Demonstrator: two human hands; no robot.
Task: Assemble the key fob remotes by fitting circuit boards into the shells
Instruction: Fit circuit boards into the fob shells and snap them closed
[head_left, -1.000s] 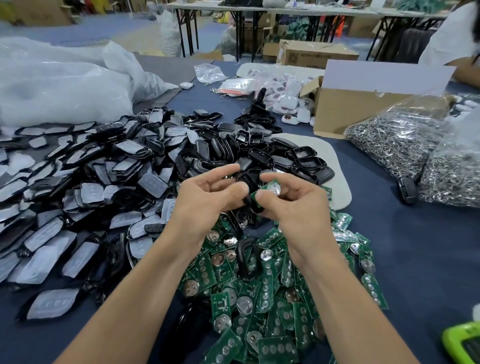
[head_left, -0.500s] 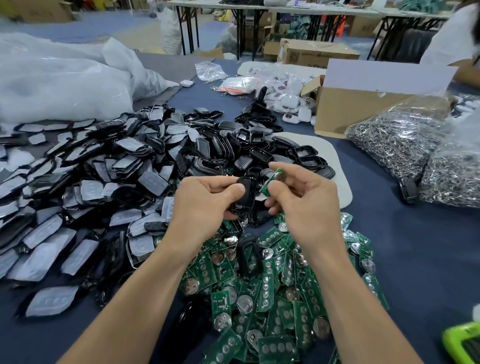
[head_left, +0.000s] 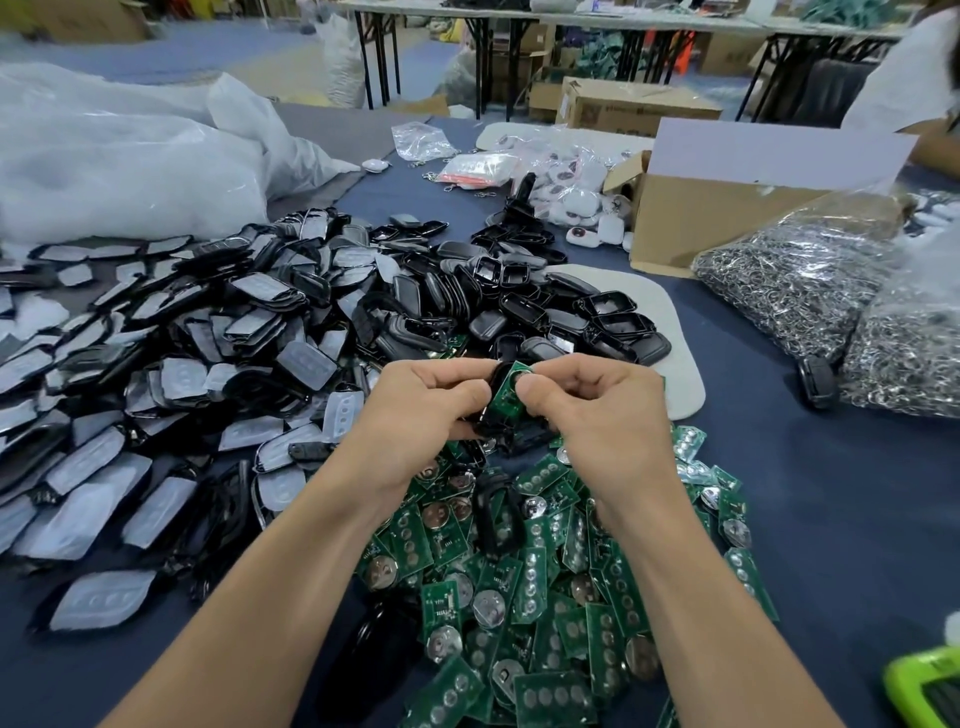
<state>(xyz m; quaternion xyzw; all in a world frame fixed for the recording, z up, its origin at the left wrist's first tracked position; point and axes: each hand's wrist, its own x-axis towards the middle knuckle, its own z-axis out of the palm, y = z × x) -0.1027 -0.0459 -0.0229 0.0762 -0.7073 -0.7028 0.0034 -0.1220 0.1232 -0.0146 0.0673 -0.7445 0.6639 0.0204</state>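
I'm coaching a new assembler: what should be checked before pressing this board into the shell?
1. Left hand holds the black shell: ok.
2. Right hand pinches the green circuit board: ok.
3. Board lies against the shell: ok.
4. Board fully seated: cannot tell, the right thumb covers part of it.
5. Board orientation correct: cannot tell.
6. Pile of spare boards lies below the hands: ok.

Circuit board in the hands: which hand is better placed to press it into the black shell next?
Probably the right hand: its thumb lies on the green circuit board, while the left hand grips the black shell from the side and steadies it.
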